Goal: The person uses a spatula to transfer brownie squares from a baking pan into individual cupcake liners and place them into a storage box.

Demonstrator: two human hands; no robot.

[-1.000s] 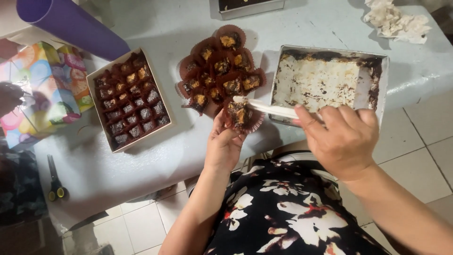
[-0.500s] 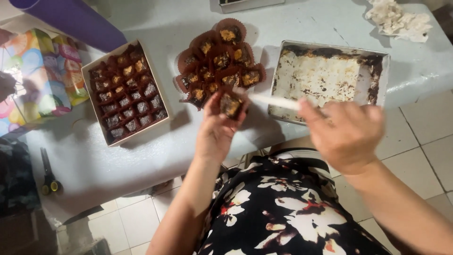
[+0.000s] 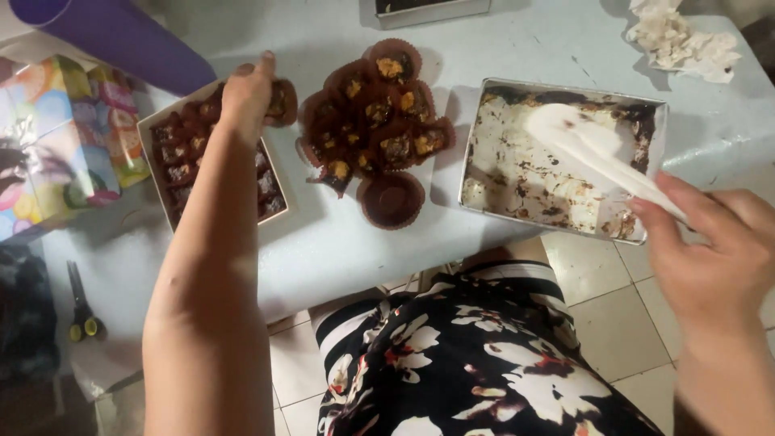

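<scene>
Head view, left hand (image 3: 246, 93) setting brownie cup (image 3: 282, 100) into box (image 3: 158, 127), right hand (image 3: 710, 250) gripping spatula (image 3: 593, 153)

Left arm stretched far forward, forearm bare, left hand (image 3: 246, 90) palm-down over the far corner of the box of brownies (image 3: 173, 173), fingers curled round one brown paper cup. Right hand (image 3: 710, 250) low, right of that box, knuckles up, fingers pinched on a white spatula handle.

Pale surface over a tiled floor

The light grey-blue surface (image 3: 339, 266) fills the upper frame; off-white floor tiles (image 3: 613, 315) with dark grout show along the lower edge.
</scene>
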